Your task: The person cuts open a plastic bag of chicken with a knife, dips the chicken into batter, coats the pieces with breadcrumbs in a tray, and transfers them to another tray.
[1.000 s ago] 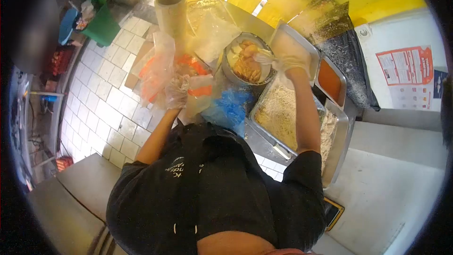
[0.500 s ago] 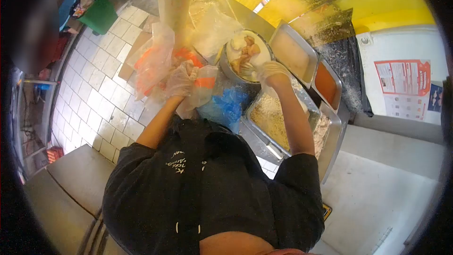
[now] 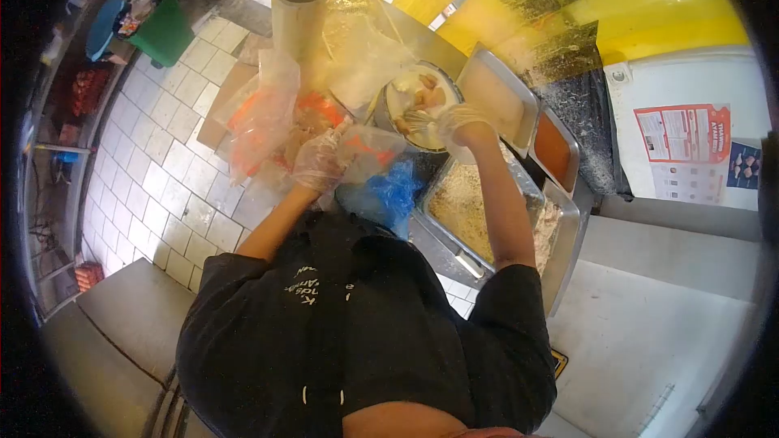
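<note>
My left hand [image 3: 318, 161], in a clear glove, is closed at the mouth of a clear plastic bag [image 3: 272, 126] with orange print. Its fingertips are partly lost among the folds. My right hand [image 3: 464, 123], also gloved, grips what looks like a wire whisk [image 3: 419, 123] over the near right side of a round bowl [image 3: 385, 118]. White liquid fills that bowl, and light-brown pieces, seemingly chicken, [image 3: 430, 96] lie in it. A crumpled blue plastic bag [image 3: 395, 195] lies between my hands, close to my body.
A tray of pale breading [image 3: 458, 211] stands below my right forearm. Beyond it are a metal pan of pale liquid [image 3: 495, 93] and one of orange-red liquid [image 3: 554, 150]. A tall cylinder [image 3: 300, 20] rises behind the bags. A green bin [image 3: 162, 32] stands on the tiled floor.
The view has shifted slightly. My left hand has moved a little right and nearer my body. The pieces in the bowl have shifted and sit lower around the whisk.
</note>
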Available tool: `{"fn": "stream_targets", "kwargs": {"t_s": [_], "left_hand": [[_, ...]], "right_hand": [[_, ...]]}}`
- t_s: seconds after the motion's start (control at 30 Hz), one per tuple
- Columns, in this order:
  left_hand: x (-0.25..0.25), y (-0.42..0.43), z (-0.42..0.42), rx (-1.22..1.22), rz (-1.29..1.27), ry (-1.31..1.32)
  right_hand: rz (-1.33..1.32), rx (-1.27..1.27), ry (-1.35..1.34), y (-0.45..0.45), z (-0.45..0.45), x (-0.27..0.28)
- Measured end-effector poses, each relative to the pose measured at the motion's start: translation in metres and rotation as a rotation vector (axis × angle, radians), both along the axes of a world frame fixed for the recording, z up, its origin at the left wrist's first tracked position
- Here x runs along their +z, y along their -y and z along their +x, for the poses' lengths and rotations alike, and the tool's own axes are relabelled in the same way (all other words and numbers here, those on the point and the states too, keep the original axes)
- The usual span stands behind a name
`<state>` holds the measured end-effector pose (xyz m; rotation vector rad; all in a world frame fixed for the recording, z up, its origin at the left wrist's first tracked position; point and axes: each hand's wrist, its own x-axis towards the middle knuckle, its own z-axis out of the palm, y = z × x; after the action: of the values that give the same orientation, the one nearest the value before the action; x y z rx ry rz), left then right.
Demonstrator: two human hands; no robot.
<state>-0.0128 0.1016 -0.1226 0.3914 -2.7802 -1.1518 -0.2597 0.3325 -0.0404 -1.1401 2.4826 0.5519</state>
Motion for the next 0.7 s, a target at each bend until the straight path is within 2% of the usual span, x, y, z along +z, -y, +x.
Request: {"fn": "stream_targets", "kwargs": {"t_s": [0.03, 0.07, 0.1, 0.13, 0.2, 0.23, 0.3, 0.33, 0.37, 0.4, 0.47, 0.53, 0.57, 0.6, 0.67, 0.7], "left_hand": [[-0.005, -0.005, -0.004, 0.002, 0.003, -0.001], [-0.011, -0.010, -0.007, 0.140, -0.115, -0.106], [-0.015, -0.013, -0.008, 0.273, -0.236, -0.212], [-0.019, -0.013, -0.008, 0.269, -0.236, -0.215], [-0.023, -0.007, -0.007, 0.166, -0.427, -0.476], [-0.025, -0.004, -0.008, 0.175, -0.425, -0.472], [-0.026, 0.001, -0.002, -0.252, -0.489, -0.291], [-0.029, 0.000, -0.001, -0.257, -0.486, -0.285], [-0.032, -0.002, -0.003, -0.279, -0.484, -0.115], [-0.034, -0.002, -0.006, -0.299, -0.483, 0.051], [-0.040, 0.001, -0.018, -0.340, -0.505, 0.085], [-0.033, 0.002, -0.027, -0.382, -0.524, 0.125], [-0.014, 0.001, -0.031, -0.390, -0.495, 0.228], [0.002, 0.000, -0.031, -0.403, -0.470, 0.333], [0.020, 0.001, -0.029, -0.386, -0.412, 0.337], [0.026, 0.002, -0.027, -0.360, -0.340, 0.338]], "right_hand": [[-0.027, -0.041, 0.047, 0.003, -0.004, -0.016], [-0.052, -0.087, 0.098, 0.002, -0.003, -0.024], [-0.051, -0.093, 0.100, 0.004, 0.004, -0.008], [-0.001, 0.008, 0.138, 0.003, 0.004, 0.014], [0.050, 0.116, 0.173, -0.012, -0.010, 0.036], [0.026, 0.055, 0.168, -0.027, -0.020, 0.042], [-0.041, -0.193, 0.143, -0.010, 0.005, 0.110], [-0.060, -0.267, 0.124, -0.004, 0.008, 0.127], [-0.081, -0.309, 0.114, -0.001, 0.006, 0.131], [-0.105, -0.223, 0.087, -0.023, -0.024, 0.082], [-0.151, -0.049, 0.017, -0.066, -0.083, -0.014], [-0.061, -0.215, -0.018, -0.045, -0.071, -0.042], [0.032, -0.376, -0.044, -0.039, -0.065, -0.055], [0.028, -0.387, -0.037, -0.057, -0.078, -0.076], [-0.201, -0.185, 0.201, -0.096, -0.117, -0.117], [-0.210, -0.194, 0.202, -0.091, -0.104, -0.100]]}}
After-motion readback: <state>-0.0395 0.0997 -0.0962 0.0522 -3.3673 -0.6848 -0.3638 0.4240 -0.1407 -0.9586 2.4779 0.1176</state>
